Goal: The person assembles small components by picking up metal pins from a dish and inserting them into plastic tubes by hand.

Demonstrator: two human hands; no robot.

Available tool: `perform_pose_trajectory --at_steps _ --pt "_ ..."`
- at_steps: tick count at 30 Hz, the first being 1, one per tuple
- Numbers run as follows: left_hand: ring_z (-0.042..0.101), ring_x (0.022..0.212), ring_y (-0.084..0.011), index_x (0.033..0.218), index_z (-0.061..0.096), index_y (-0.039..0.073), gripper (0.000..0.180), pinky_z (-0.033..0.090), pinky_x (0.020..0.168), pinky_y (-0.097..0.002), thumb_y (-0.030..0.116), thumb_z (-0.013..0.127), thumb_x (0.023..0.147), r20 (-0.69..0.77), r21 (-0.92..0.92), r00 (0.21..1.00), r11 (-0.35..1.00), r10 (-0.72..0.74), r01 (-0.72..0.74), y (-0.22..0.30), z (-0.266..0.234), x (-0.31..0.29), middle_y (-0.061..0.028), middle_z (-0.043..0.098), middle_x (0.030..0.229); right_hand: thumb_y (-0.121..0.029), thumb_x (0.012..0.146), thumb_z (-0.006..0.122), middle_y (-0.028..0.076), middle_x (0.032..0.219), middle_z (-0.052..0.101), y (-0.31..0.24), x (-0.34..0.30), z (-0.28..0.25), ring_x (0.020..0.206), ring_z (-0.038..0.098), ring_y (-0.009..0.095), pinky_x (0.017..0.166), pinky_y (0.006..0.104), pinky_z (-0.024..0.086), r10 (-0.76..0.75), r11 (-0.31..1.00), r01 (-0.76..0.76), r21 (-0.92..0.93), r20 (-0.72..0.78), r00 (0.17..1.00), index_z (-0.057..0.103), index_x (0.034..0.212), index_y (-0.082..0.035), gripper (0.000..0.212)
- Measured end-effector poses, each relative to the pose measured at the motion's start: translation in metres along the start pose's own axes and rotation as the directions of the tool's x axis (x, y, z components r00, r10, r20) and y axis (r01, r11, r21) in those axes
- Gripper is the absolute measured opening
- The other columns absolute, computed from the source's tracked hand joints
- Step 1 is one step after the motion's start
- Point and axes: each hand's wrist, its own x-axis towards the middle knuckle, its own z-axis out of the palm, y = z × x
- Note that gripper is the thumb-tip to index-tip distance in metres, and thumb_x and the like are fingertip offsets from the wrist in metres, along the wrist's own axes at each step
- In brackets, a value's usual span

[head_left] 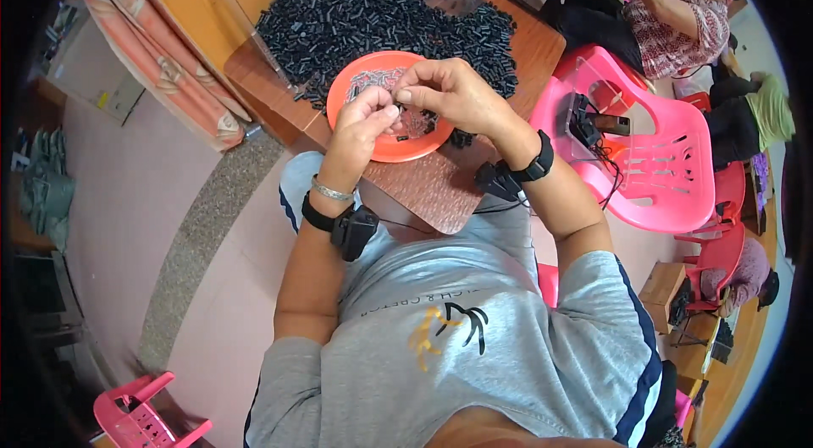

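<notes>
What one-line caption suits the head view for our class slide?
Two hands meet over an orange bowl of small shiny pieces, before a heap of black parts at a brown table.

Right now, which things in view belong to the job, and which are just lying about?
Likely the job:
left hand and right hand
round orange plastic bowl
small silvery pieces inside it
heaped small black cylindrical pieces

Seemingly just about:
large pink plastic armchair
pink plastic seat, lower left
orange patterned fabric curtain
</notes>
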Motion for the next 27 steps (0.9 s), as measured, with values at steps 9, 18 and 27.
perform_pose_trajectory --at_steps 9,18,27 --pt "0.054 0.075 -0.0083 0.091 0.054 0.005 0.015 0.042 0.07 -0.0226 0.02 0.05 0.09 -0.04 -0.046 0.999 0.999 0.014 -0.015 -0.001 -0.002 0.0 -0.002 0.059 0.081 -0.011 0.085 0.063 0.004 0.083 0.065 -0.001 -0.005 0.008 0.078 0.06 0.008 0.067 0.0243 0.049 -0.223 0.964 0.207 -0.169 -0.086 0.971 0.066 0.096 0.0 0.016" --pt "0.058 0.075 -0.0095 0.095 0.057 0.003 0.018 0.047 0.068 -0.0226 0.016 0.046 0.09 -0.067 -0.303 0.997 0.953 -0.035 0.013 0.006 0.003 -0.001 -0.0037 0.061 0.088 -0.011 0.072 0.071 0.009 0.09 0.063 -0.01 -0.006 0.014 0.078 0.063 0.024 0.068 0.0306 0.051 -0.486 0.737 0.36 -0.573 -0.078 0.871 0.067 0.099 -0.006 0.028" --pt "0.059 0.073 -0.0116 0.094 0.057 0.0 0.018 0.046 0.068 -0.0233 0.016 0.049 0.09 -0.082 -0.339 0.996 0.941 -0.021 -0.008 0.004 -0.008 -0.001 -0.005 0.061 0.083 -0.011 0.073 0.07 0.008 0.086 0.063 -0.006 -0.004 0.01 0.076 0.064 0.023 0.066 0.0312 0.051 -0.332 0.907 0.278 -0.318 -0.13 0.934 0.068 0.097 -0.006 0.025"
